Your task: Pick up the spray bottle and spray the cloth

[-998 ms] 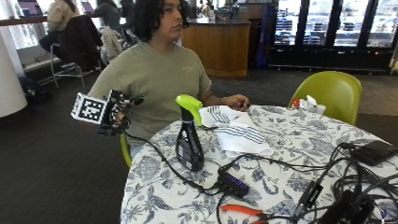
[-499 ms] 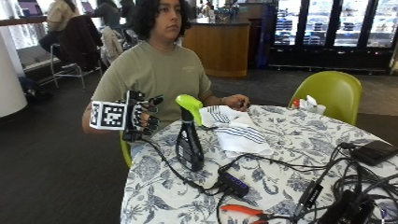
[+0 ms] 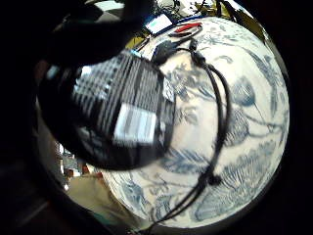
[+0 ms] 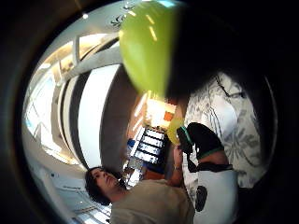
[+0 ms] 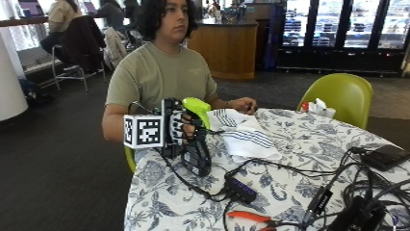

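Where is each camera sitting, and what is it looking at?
Outside view: across the table, facing the seated person; shows the gloved right hand around the spray bottle, beside the striped cloth.
Little finger side palm view: on the palm, looking at the bottle's dark labelled body and the flowered tablecloth.
Thumb side palm view: on the palm, looking past the bottle's green top towards the person.
All three share the bottle.

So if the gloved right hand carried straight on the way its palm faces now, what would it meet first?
The spray bottle: the right hand is already at its neck, and the bottle's dark body fills the little-finger palm view. The cloth lies just beyond; depth is unclear.
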A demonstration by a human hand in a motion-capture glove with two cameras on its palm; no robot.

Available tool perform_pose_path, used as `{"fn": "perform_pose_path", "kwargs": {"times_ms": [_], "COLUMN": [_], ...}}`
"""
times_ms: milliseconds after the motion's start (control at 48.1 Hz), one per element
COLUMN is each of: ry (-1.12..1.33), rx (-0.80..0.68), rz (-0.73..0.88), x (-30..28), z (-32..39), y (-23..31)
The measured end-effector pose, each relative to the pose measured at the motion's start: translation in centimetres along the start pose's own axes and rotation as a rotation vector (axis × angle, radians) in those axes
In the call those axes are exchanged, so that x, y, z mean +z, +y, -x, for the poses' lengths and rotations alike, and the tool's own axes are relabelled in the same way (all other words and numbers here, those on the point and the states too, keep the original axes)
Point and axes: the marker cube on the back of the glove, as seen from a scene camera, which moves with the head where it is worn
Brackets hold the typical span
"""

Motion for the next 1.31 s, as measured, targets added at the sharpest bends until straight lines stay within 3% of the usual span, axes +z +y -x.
{"fn": "perform_pose_path", "kwargs": {"times_ms": [229, 541, 749, 915, 1144, 1310], "ry": [0.064, 0.026, -0.095, -0.121, 0.258, 0.416], "rx": [-0.007, 0.048, -0.101, -0.113, 0.040, 0.334], "rz": [-0.072, -0.051, -0.054, 0.229, 0.720, 1.002], "x": [1.5, 4.1, 3.9, 2.3, 5.1, 9.9], "z": [-1.1, -2.5, 2.7, 11.3, 19.4, 19.6], "y": [-3.6, -7.1, -7.2, -5.3, -2.9, -2.8]}}
